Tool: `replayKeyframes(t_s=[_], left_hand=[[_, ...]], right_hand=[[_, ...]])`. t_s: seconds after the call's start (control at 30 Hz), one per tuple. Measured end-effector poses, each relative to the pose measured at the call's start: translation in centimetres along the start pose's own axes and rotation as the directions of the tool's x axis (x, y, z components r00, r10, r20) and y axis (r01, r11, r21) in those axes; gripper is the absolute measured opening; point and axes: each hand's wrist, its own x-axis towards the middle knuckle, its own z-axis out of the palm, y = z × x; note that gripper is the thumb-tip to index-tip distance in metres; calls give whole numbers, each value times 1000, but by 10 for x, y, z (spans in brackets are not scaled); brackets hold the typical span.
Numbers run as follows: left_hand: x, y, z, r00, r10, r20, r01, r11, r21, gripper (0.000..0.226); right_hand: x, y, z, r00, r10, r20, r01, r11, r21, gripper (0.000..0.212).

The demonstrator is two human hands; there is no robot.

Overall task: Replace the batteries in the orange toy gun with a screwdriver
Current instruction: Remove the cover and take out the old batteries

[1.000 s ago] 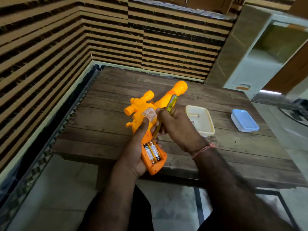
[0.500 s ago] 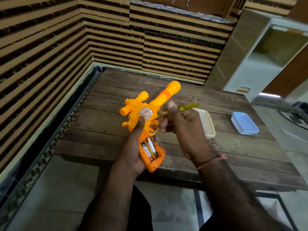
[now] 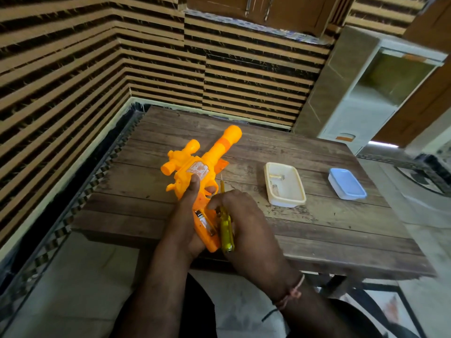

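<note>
The orange toy gun (image 3: 195, 181) is held over the desk (image 3: 317, 228) in the left hand's (image 3: 188, 215) grip, batteries (image 3: 203, 222) exposed, the screwdriver (image 3: 225, 225) clasped in the right hand (image 3: 244, 223); prying them out seems next.

Wooden table (image 3: 329, 215), cream tray (image 3: 292, 198), blue-lidded box (image 3: 346, 182), striped wall (image 3: 73, 69)

Left hand (image 3: 185, 223): grips gun (image 3: 195, 172), centre frame.
Right hand (image 3: 246, 225): holds screwdriver (image 3: 225, 230) beside grip.
Tray (image 3: 285, 202): right of gun.
</note>
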Motion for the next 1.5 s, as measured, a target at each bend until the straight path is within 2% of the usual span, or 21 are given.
replayKeyframes(t_s=[0.07, 0.1, 0.2, 0.27, 0.33, 0.4, 0.53, 0.63, 0.7, 0.8, 0.9, 1.0, 1.13, 1.23, 1.27, 1.37, 1.5], left_hand=[[2, 0, -4, 999, 30, -22, -30, 999, -13, 60], [3, 0, -6, 996, 51, -67, -52, 999, -16, 57], [5, 1, -9, 965, 133, -228, -136, 991, 3, 50], [5, 1, -9, 956, 150, -252, -160, 987, -16, 52], [6, 1, -10, 955, 160, -250, -172, 985, -27, 53], [7, 0, -12, 958, 172, -232, -186, 982, -41, 51], [10, -1, -17, 959, 185, -216, -195, 980, -26, 55], [8, -2, -15, 964, 194, -183, -196, 981, 6, 59], [7, -1, -13, 968, 199, -154, -199, 980, 18, 59], [7, -1, -11, 975, 199, -102, -196, 980, 42, 72], [6, 0, -9, 980, 189, -60, -187, 982, 40, 81], [1, 1, -4, 992, 122, 8, -122, 991, 60, 93], [-1, 0, -1, 997, 29, 75, -31, 999, 31, 95], [-4, 0, 0, 988, 71, 136, -82, 994, 74, 80], [-3, -1, 0, 987, 64, 145, -76, 994, 77, 80], [-4, -1, -3, 988, 44, 147, -57, 994, 90, 98], [-4, -1, -1, 980, 69, 187, -96, 986, 136, 83]], right_hand=[[1, 2, -6, 994, 75, -79, -56, 972, 226, 28], [1, 6, -10, 982, 116, -151, -71, 959, 275, 32], [-6, 36, -12, 892, 243, -381, -163, 959, 230, 39], [-14, 55, -5, 834, 330, -442, -289, 944, 159, 29], [-25, 68, 6, 824, 381, -419, -413, 911, 18, 16], [-31, 75, 10, 848, 404, -342, -466, 877, -120, 23], [-25, 69, 8, 873, 454, -180, -488, 807, -333, 30], [-22, 64, 5, 876, 431, -214, -482, 798, -362, 25], [-24, 56, -2, 894, 371, -252, -433, 860, -269, 27], [-23, 29, -11, 908, 278, -315, -266, 961, 80, 29], [-15, 0, -16, 928, 300, -220, -187, 887, 421, 24], [-10, -12, -10, 951, 292, -101, -190, 811, 554, 25], [-7, -10, 1, 938, 340, -73, -239, 783, 575, 25], [-5, -8, 2, 950, 294, -104, -196, 822, 535, 20], [-4, -8, 2, 953, 284, -106, -190, 833, 519, 18], [-2, -8, 1, 957, 274, -91, -203, 862, 465, 14], [4, -4, 0, 955, 296, -11, -260, 858, 443, 12]])
